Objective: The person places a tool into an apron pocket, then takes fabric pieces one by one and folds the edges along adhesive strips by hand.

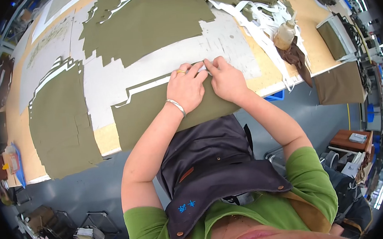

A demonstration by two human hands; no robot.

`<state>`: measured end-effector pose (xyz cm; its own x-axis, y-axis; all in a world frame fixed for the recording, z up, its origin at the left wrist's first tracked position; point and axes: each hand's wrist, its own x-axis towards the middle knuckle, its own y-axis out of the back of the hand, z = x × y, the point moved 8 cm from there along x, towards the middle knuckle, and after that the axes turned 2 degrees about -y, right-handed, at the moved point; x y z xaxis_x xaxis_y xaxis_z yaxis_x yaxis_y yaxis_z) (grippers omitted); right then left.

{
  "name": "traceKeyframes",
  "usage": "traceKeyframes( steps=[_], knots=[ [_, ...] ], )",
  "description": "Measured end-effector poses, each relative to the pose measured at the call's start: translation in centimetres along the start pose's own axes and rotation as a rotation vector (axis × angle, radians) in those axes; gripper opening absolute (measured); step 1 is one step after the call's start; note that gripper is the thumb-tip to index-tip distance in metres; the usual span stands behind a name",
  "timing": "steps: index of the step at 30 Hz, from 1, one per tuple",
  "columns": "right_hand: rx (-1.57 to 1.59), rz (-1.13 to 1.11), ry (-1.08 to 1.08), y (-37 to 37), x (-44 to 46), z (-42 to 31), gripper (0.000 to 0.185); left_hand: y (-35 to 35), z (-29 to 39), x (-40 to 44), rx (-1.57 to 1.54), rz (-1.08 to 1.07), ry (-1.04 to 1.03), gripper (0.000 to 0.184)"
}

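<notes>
An olive fabric piece lies at the table's near edge, in front of my apron. Along its far edge runs a white strip, stepped at its left end. My left hand rests on this fabric, fingers bent and closed at the strip, where a bit of white shows by the fingertips. Beside it, my right hand is curled, with thumb and index finger pressed together at the same far edge. The two hands' fingertips nearly meet, and they partly hide what is pinched there.
Stacked olive panels with white edges lie at the far side and at the left. White strip scraps, a bottle with a nozzle and a dark brown cloth sit to the right. A brown bag hangs beyond the table's right edge.
</notes>
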<state>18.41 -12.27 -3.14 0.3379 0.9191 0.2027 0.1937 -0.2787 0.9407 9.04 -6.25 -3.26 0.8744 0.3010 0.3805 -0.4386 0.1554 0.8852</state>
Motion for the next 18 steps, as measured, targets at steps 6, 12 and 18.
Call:
traceKeyframes(
  steps=[6,12,18],
  knots=[
    [-0.115,-0.214,0.088,0.4,2.9,0.3,0.032,0.4,-1.0,1.3,-0.023,0.001,0.046,0.026],
    [0.214,-0.267,-0.026,0.2,3.8,2.9,0.024,-0.2,-3.7,1.9,-0.156,0.089,0.216,0.016],
    [0.319,-0.260,0.026,0.0,4.2,3.2,0.024,-0.2,-4.1,1.9,-0.243,0.065,0.174,0.013]
  ],
)
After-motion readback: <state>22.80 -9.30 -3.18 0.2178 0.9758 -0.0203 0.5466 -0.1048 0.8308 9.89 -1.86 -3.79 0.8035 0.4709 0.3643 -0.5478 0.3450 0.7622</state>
